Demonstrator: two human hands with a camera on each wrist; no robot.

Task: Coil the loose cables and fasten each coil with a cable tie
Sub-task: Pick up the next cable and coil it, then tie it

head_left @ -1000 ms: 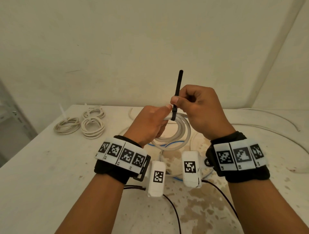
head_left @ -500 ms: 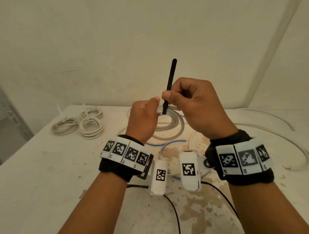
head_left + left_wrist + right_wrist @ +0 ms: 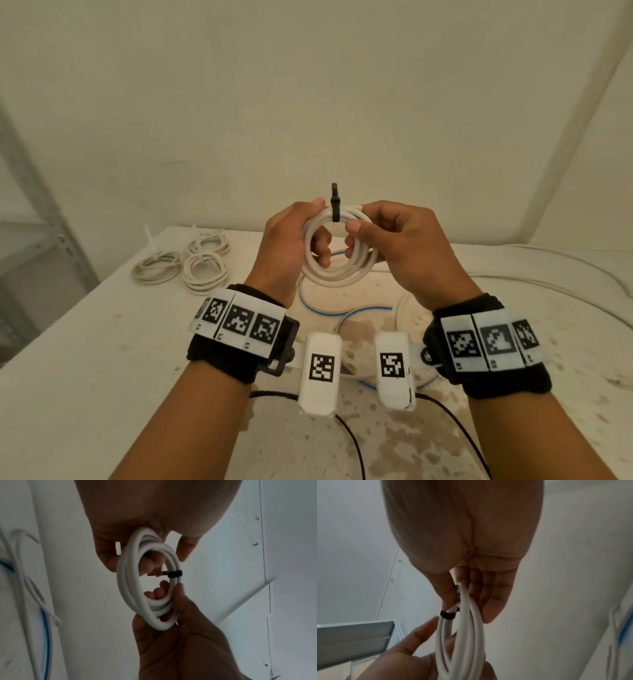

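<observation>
Both hands hold a white cable coil [image 3: 342, 278] upright above the table, its opening facing me. My left hand [image 3: 291, 240] grips its left side with fingers curled through the ring. My right hand [image 3: 394, 236] pinches the right side between thumb and fingers. A black cable tie [image 3: 335, 209] wraps the top of the coil, and a short piece of it sticks up. The left wrist view shows the coil [image 3: 123, 582] with the tie [image 3: 175, 574] cinched round its strands. In the right wrist view the tie [image 3: 447, 615] sits just below my right thumb on the coil [image 3: 476, 635].
Three tied cream coils [image 3: 205, 270] lie at the table's back left. Loose white and blue cables [image 3: 342, 310] lie under my hands, and a long white cable [image 3: 548, 284] curves along the right. Black wires [image 3: 352, 438] trail near the front. A metal shelf [image 3: 34, 205] stands left.
My right hand has let go of the tie's long upright tail and now pinches the coil's right side. The coil has been lifted and turned upright to face me.
</observation>
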